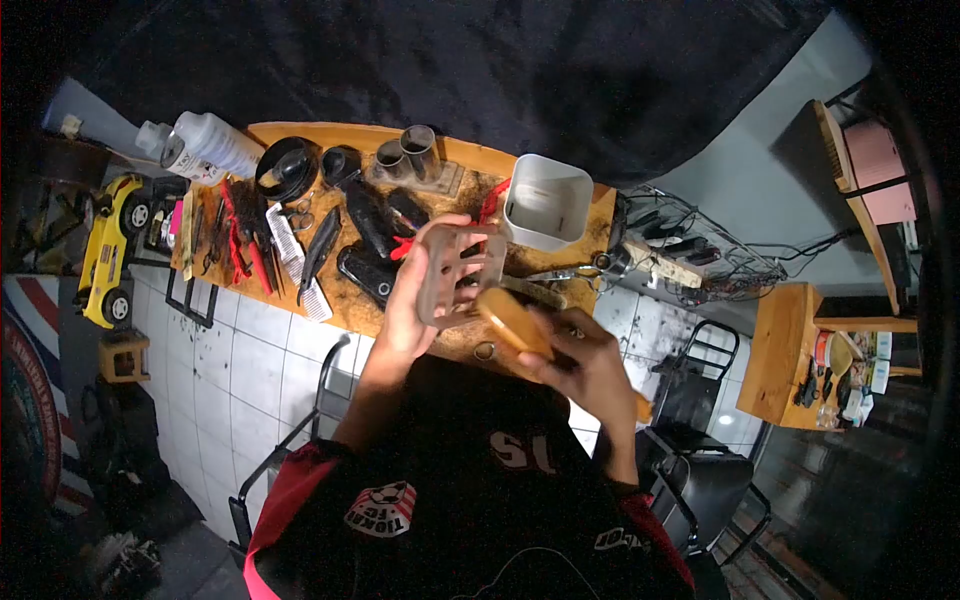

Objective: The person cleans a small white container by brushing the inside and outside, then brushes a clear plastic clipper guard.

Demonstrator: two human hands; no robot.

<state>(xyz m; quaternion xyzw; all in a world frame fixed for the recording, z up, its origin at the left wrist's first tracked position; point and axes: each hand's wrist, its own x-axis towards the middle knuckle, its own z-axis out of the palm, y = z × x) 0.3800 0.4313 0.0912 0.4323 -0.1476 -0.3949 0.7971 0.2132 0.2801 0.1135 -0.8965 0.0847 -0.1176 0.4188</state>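
A clear, see-through container (437, 285) is gripped in my left hand (405, 310), its fingers showing through the plastic. My right hand (590, 365) is closed round a yellow-brown wooden brush (515, 325), whose end meets or overlaps the container's lower right side; whether they touch cannot be told. Both hands are over the front edge of a wooden table (350, 318). Black clippers (368, 222) lie behind my left hand, and a white open tub (547, 205) stands behind the hands to the right.
White comb (285, 240), black razor (320, 240), red clips (237, 245), black bowl (286, 168), metal cups (420, 150) and bottles (215, 140) crowd the table. Scissors (575, 272) lie at right near tangled cables (710, 255). Black chairs (700, 480) stand at the lower right; a yellow toy car (108, 250) is at left.
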